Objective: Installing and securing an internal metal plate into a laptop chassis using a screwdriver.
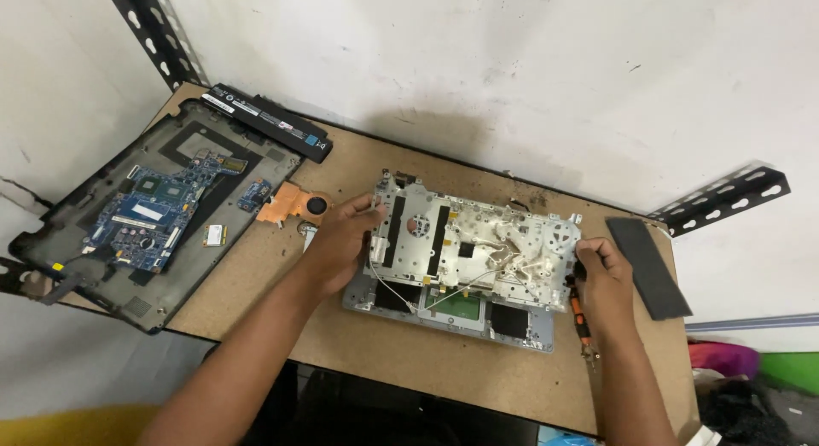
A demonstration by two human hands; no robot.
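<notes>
A silver laptop palmrest shell (444,314) lies inner side up on the brown board table (281,301). On it sits a white metal keyboard backing plate (478,241) with thin white cables across it. My left hand (345,239) grips the plate's left edge. My right hand (601,279) rests on the plate's right edge and holds an orange-handled screwdriver (578,316) that points down toward me.
A black laptop base (128,224) with a blue motherboard (149,211) lies at the left. Behind it is a long black battery (269,120). A copper heatsink with fan (294,204) and a small card (214,235) lie between. A dark flat pad (648,267) sits at the right.
</notes>
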